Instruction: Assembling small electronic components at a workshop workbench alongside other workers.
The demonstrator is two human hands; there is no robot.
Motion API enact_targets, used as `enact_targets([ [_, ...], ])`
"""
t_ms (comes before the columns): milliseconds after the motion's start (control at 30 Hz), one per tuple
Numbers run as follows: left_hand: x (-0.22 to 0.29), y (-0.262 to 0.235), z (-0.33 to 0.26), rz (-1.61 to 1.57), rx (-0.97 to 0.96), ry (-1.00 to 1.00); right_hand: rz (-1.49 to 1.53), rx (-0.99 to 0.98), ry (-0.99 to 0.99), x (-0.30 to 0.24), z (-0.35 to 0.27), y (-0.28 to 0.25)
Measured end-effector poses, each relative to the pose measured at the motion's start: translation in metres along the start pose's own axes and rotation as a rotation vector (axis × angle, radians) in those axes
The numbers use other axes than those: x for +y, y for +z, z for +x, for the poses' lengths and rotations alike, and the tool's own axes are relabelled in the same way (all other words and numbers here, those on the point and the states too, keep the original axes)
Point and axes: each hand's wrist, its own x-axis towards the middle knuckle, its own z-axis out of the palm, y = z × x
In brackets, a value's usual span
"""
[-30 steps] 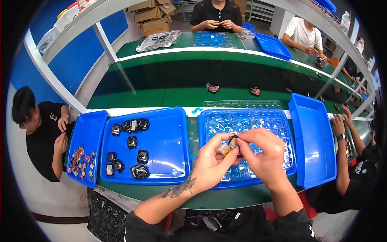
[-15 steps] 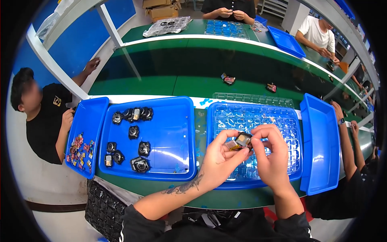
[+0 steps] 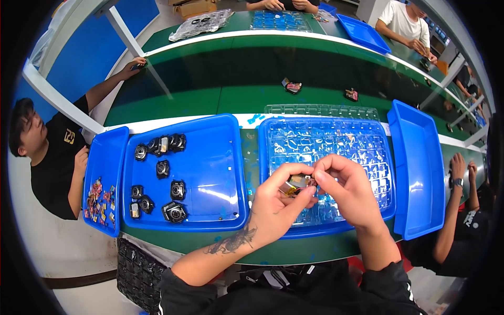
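Hands lowered slightly, small part (image 3: 298,185) pinched between left hand (image 3: 276,202), right hand (image 3: 344,190)

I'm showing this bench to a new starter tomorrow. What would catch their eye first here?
First, the two hands meeting at the centre: the left hand and right hand pinch a small metallic part between their fingertips, above a clear compartment tray in a blue bin. Left of that, a second blue tray holds about ten small black round-faced units, scattered along its left side.
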Motion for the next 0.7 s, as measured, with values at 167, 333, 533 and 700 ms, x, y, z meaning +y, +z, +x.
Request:
enact_targets([
  [167,0.004,-0.006,0.003,-0.054,0.028,-0.066,-0.259,0.366,-0.237,-0.007,-0.003,-0.026],
  [333,0.005,-0.008,0.005,-0.042,0.041,-0.096,-0.89,0.145,-0.225,0.009,-0.011,-0.045],
  [533,-0.001,-0.01,0.007,-0.008,0.012,-0.13,-1.068,-0.012,-0.285,0.026,-0.006,-0.041],
  [700,-0.01,-0.016,0.009,0.093,-0.016,-0.171,-1.0,0.003,-0.303,0.029,0.002,-0.038],
])
